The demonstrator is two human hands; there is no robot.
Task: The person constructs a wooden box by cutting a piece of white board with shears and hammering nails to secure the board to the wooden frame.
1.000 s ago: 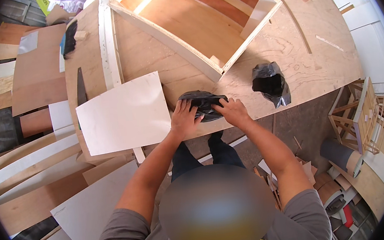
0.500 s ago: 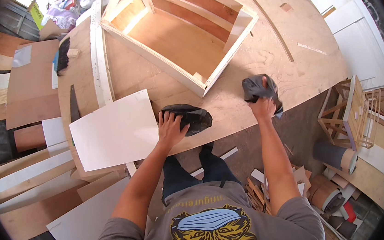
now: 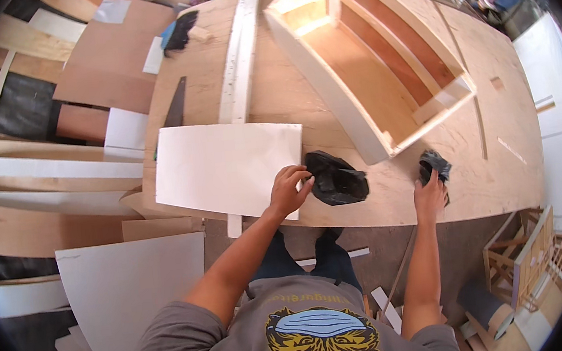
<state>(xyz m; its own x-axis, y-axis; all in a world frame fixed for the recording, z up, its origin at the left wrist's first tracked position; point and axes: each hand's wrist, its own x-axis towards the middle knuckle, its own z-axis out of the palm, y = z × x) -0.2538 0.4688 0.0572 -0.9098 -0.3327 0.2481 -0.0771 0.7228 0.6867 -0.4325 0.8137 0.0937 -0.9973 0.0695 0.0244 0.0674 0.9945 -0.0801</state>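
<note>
My left hand (image 3: pixel 291 191) pinches the left edge of a crumpled black plastic bag (image 3: pixel 337 180) on the plywood table, beside the right edge of a white board (image 3: pixel 225 167). My right hand (image 3: pixel 430 193) grips a smaller crumpled black bag (image 3: pixel 434 164) farther right, with its fingers partly over it. An open wooden box with inner rails (image 3: pixel 370 65) lies on the table just beyond both bags; its near corner is between them.
A long white strip (image 3: pixel 239 58) and a dark pointed tool (image 3: pixel 178 101) lie on the table (image 3: pixel 506 127). Stacked panels (image 3: pixel 83 228) fill the left, white sheets (image 3: pixel 553 156) stand at the right, and a wooden frame (image 3: pixel 518 254) and offcuts are below right.
My right hand left the middle bag for the right one, which is now more bunched. My left hand stayed at the middle bag's left edge. The whole view has shifted.
</note>
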